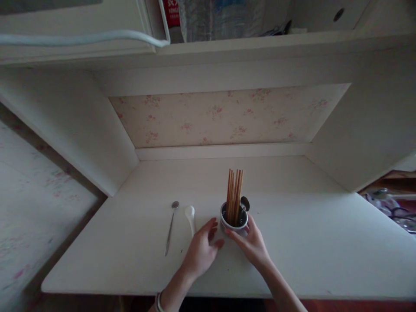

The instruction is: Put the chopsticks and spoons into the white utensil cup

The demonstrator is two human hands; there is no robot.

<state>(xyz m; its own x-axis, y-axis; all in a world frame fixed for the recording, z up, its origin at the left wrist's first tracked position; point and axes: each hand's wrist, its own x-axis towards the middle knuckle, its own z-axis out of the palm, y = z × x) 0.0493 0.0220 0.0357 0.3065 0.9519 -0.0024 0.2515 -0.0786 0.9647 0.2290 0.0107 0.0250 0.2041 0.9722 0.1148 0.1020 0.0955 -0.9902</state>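
Observation:
A round utensil holder [224,223] stands upright on the white desk, with several wooden chopsticks [234,195] and a dark metal spoon [245,203] sticking out of it. My right hand [251,242] is wrapped round the holder's right and near side. Just left of the holder is my left hand [204,247], its fingers curved and apart, with nothing in it. Beyond that hand lies a white spoon [190,214], its handle end hidden behind the hand. Farther left, a long-handled metal spoon [170,227] rests on the desk.
The white desk [130,242] is boxed in by side panels and a floral back wall [208,119]. Overhead runs a shelf [260,45] holding plastic-wrapped items [211,19]. A white cable or bar [81,40] crosses at upper left. Clothing-like items [390,210] show at far right.

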